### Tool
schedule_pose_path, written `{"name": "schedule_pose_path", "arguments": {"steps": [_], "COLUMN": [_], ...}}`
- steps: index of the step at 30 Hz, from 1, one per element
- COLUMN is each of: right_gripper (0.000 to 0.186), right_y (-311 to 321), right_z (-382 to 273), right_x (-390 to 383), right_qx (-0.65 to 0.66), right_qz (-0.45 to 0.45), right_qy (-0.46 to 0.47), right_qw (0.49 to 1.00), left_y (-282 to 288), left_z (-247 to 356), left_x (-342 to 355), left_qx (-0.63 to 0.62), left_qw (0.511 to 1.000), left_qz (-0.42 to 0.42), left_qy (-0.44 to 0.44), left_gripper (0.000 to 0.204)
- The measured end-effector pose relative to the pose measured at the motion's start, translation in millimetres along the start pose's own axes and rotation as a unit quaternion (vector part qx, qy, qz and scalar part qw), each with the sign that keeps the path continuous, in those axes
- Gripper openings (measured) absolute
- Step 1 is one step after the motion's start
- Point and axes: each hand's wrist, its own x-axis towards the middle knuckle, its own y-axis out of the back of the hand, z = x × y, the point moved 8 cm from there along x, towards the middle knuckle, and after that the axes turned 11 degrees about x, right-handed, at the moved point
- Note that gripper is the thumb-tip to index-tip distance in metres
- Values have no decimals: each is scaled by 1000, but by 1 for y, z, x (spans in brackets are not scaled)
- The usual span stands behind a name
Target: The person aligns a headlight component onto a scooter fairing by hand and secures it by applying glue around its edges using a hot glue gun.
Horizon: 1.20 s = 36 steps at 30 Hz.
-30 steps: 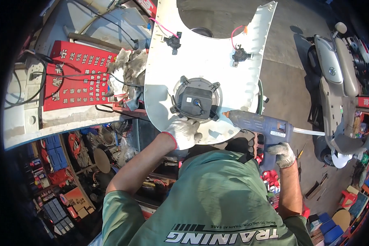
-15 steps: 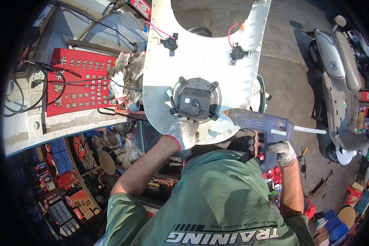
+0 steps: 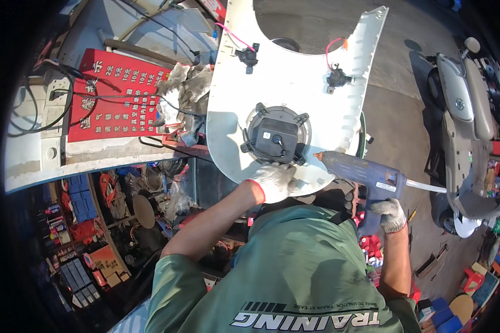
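A white plastic panel (image 3: 283, 83) with a large cutout stands before me. Two small black fittings (image 3: 249, 56) (image 3: 336, 79) with pink wires sit on it. Lower down, a square black housing (image 3: 272, 136) is set in a round grey mount. My left hand (image 3: 275, 180), in a white glove, has curled fingers at the housing's lower edge; what they grip is hidden. My gloved right hand (image 3: 389, 213) grips a blue glue gun (image 3: 361, 169) with a glue stick (image 3: 425, 186) out its rear, its nozzle just right of the housing's lower right corner.
Left are a ledge with a red sign (image 3: 111, 95), black cables and dirty gloves (image 3: 178, 94). Below it, shelves (image 3: 80, 233) hold boxes and parts. A white scooter (image 3: 458, 100) stands on the grey floor (image 3: 400, 111) at right, near red and blue containers (image 3: 472, 280).
The panel and both hands appear slightly further right, the surroundings having shifted in view too. My left hand and the glue gun remain at the housing's lower edge.
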Motion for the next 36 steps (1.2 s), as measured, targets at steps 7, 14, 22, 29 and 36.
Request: {"name": "schedule_pose_path", "arguments": {"steps": [7, 14, 22, 29, 36], "right_gripper": [69, 67, 72, 72, 66], "right_y": [9, 9, 1, -1, 16], "right_z": [1, 0, 0, 1, 3], "right_x": [0, 2, 7, 12, 18], "right_qx": [57, 62, 48, 41, 16], "right_qz": [18, 54, 24, 12, 13], "right_qy": [-12, -26, -2, -13, -48], "right_qw": [998, 996, 999, 999, 999], "left_y": [5, 36, 11, 0, 70], "left_z": [-12, -27, -46, -28, -45], "left_x": [-13, -36, -36, -36, -120], "left_qx": [-17, 60, 142, 29, -127], "left_qw": [998, 997, 989, 999, 909], "left_qz": [62, 40, -10, 2, 390], "left_qy": [9, 31, 38, 27, 78], "left_gripper": [47, 51, 51, 34, 32]}}
